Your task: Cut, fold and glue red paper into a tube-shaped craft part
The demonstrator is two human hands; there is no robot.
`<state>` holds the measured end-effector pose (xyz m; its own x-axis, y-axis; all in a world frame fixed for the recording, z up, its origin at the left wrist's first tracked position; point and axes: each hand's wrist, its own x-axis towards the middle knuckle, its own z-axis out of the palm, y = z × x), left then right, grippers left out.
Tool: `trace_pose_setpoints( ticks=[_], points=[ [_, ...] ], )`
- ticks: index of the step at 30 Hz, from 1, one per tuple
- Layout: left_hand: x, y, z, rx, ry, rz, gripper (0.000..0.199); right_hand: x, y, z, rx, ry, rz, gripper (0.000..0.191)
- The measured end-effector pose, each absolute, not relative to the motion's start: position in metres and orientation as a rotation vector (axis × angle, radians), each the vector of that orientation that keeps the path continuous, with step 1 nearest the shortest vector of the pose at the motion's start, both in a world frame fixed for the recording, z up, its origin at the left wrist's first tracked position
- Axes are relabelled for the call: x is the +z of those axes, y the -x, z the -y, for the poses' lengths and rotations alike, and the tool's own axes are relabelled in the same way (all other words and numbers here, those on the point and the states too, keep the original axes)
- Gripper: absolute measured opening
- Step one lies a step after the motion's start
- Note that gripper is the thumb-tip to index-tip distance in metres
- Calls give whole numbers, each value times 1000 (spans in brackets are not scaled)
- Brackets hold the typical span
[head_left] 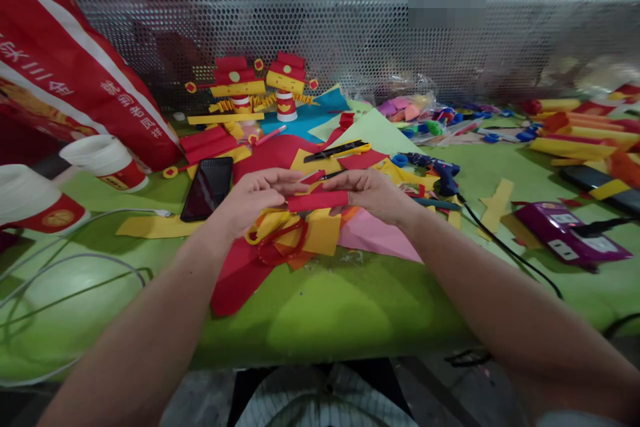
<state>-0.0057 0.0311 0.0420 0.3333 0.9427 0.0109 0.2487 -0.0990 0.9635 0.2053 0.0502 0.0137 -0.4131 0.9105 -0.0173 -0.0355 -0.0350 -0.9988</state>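
A folded strip of red paper (319, 201) is held level between my two hands above the green table. My left hand (260, 193) pinches its left end, and my right hand (370, 190) grips its right end. Right below lie scissors with yellow and red handles (284, 252), scraps of yellow paper (323, 230), a large red sheet (240, 277) and a pink sheet (375, 237). Just beyond my fingers rests a yellow and black utility knife (337, 150).
Two red and yellow paper figures (287, 107) stand at the back. To the left are a phone (207, 188), stacked paper cups (107, 160) and a big red bag (85, 47). On the right, a glue gun (440, 167) trails a cord near a purple power strip (570, 230).
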Motion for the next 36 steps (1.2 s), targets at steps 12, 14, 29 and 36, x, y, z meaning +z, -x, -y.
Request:
trace_pose_setpoints(
  ticks=[12,14,29,36],
  points=[
    [25,-7,-30,540,-2919,-1283,33,11,-196,-40,1462,958,1606,52],
    [25,-6,-30,547,-2935,-1258,30,10,-197,-41,1468,912,1637,46],
    [29,-11,-25,645,-2723,-1314,30,15,-199,-41,1404,965,1673,16],
    [25,-9,-28,684,-2813,-1293,30,11,-198,-40,1264,975,1764,14]
  ],
)
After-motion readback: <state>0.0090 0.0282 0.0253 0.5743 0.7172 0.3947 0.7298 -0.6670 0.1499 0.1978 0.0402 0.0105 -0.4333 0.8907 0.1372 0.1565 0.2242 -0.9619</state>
